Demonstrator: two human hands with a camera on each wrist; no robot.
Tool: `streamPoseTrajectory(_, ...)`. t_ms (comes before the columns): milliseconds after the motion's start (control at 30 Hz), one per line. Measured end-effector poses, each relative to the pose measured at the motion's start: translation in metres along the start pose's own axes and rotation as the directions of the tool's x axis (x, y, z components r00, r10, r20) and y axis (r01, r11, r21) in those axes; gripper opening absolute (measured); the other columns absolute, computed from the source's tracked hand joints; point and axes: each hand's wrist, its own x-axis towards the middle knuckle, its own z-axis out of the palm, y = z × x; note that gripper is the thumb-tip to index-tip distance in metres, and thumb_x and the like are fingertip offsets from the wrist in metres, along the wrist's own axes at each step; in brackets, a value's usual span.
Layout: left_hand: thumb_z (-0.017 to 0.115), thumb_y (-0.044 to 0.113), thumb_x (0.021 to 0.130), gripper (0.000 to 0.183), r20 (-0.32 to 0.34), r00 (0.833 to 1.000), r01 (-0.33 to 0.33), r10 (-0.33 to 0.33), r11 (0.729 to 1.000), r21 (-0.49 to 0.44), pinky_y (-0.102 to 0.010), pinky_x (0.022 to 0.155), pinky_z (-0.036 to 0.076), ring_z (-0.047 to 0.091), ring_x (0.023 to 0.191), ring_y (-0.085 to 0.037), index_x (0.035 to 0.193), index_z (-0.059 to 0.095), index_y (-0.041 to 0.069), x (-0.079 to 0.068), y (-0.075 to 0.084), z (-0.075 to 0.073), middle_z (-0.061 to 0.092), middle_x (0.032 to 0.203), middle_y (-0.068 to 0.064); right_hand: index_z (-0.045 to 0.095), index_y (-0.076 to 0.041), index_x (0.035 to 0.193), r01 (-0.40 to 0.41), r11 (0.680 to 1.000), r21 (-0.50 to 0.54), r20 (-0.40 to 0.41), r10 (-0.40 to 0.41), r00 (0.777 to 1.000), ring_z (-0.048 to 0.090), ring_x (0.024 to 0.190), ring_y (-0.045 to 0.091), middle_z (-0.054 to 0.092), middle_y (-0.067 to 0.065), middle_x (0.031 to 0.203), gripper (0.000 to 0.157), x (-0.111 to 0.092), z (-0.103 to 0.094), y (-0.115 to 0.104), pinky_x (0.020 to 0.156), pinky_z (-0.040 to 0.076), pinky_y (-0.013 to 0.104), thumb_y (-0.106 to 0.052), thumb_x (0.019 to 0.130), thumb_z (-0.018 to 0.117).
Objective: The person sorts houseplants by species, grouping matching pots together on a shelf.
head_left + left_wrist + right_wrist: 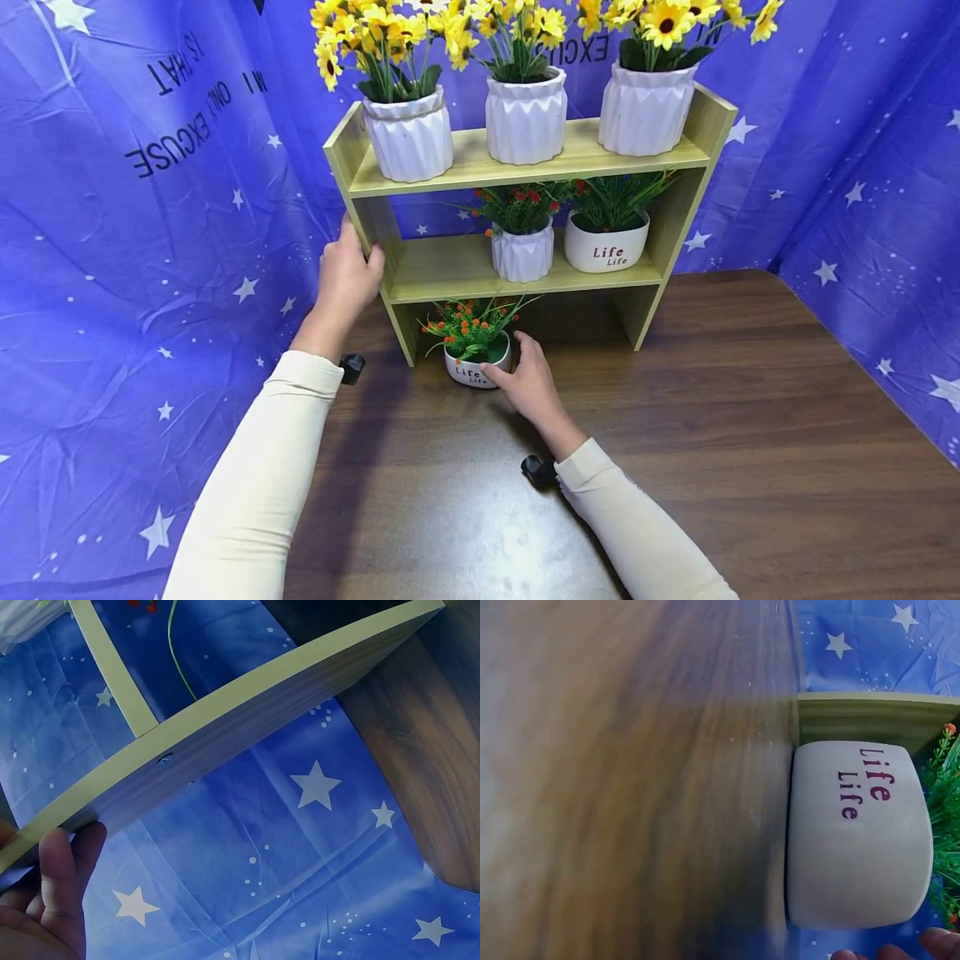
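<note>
A wooden shelf point(525, 167) with two boards stands on the table. My left hand point(348, 271) grips the edge of its left side panel point(262, 690), thumb on the inner side. On the table at the shelf's lower left sits a white oval pot point(459, 372) marked "Life", holding a green plant with orange flowers point(468, 329). My right hand point(528, 379) is at the pot's right end, thumb and fingers spread around it. In the right wrist view, the fingertips point(937, 943) appear beside the white pot point(859, 862) with a small gap.
The top board carries white pots with yellow flowers point(408, 137), point(525, 117), point(647, 108). The middle board holds a ribbed white pot point(522, 254) and another "Life" pot point(603, 242). Blue star-patterned cloth point(150, 333) surrounds the brown wooden table point(750, 417).
</note>
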Motion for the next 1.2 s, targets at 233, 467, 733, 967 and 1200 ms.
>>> streamPoseTrajectory(233, 0.055, 0.018, 0.095, 0.052, 0.002, 1.0, 0.005, -0.005, 1.0, 0.006, -0.062, 0.083, 0.044, 0.06, 0.102, -0.055, 0.143, 0.039, 0.007, -0.001, 0.0, -0.001, 0.063, 0.109, -0.037, 0.041, 0.004, 0.141, -0.047, 0.999, 0.024, 0.011, 0.047, 0.999, 0.049, 0.126, 0.035, 0.05, 0.024, 0.137, 0.082, 0.006, 0.013, 0.005, 0.104, 0.039, 0.047, -0.031, 0.079, 0.082)
streamPoseTrajectory(467, 0.056, 0.017, 0.095, 0.051, -0.017, 1.0, -0.008, 0.008, 1.0, -0.002, -0.062, 0.082, 0.045, 0.062, 0.1, -0.055, 0.143, 0.041, 0.007, -0.003, 0.0, 0.0, 0.064, 0.106, -0.037, 0.04, 0.003, 0.142, -0.055, 0.998, 0.017, -0.015, 0.055, 0.998, 0.053, 0.121, 0.036, 0.051, 0.024, 0.134, 0.087, 0.011, 0.023, 0.006, 0.1, 0.042, 0.047, -0.029, 0.074, 0.083)
streamPoseTrajectory(733, 0.055, 0.018, 0.095, 0.051, -0.007, 1.0, 0.006, -0.006, 1.0, 0.001, -0.062, 0.082, 0.044, 0.061, 0.1, -0.055, 0.143, 0.04, 0.007, -0.002, 0.0, -0.001, 0.063, 0.107, -0.037, 0.043, 0.001, 0.141, -0.053, 0.998, 0.041, -0.035, 0.054, 0.998, 0.057, 0.117, 0.035, 0.057, 0.021, 0.132, 0.084, 0.013, 0.026, 0.007, 0.098, 0.044, 0.045, -0.025, 0.073, 0.085)
streamPoseTrajectory(967, 0.055, 0.017, 0.095, 0.052, -0.007, 1.0, 0.002, -0.002, 1.0, 0.008, -0.062, 0.082, 0.045, 0.061, 0.1, -0.055, 0.144, 0.039, 0.007, -0.002, 0.0, -0.002, 0.063, 0.107, -0.038, 0.049, -0.005, 0.139, -0.067, 0.994, 0.085, -0.087, 0.075, 0.993, 0.062, 0.108, 0.031, 0.065, 0.016, 0.123, 0.08, 0.001, 0.02, 0.007, 0.092, 0.047, 0.044, -0.027, 0.072, 0.088)
streamPoseTrajectory(1200, 0.054, 0.018, 0.095, 0.052, 0.0, 1.0, 0.004, -0.004, 1.0, 0.009, -0.063, 0.082, 0.044, 0.061, 0.101, -0.056, 0.144, 0.038, 0.007, -0.002, 0.0, -0.001, 0.063, 0.107, -0.038, 0.051, -0.007, 0.138, -0.035, 0.989, 0.142, -0.101, 0.05, 0.994, 0.062, 0.11, 0.024, 0.066, 0.013, 0.123, 0.078, -0.007, 0.011, -0.001, 0.092, 0.048, 0.041, -0.025, 0.072, 0.089)
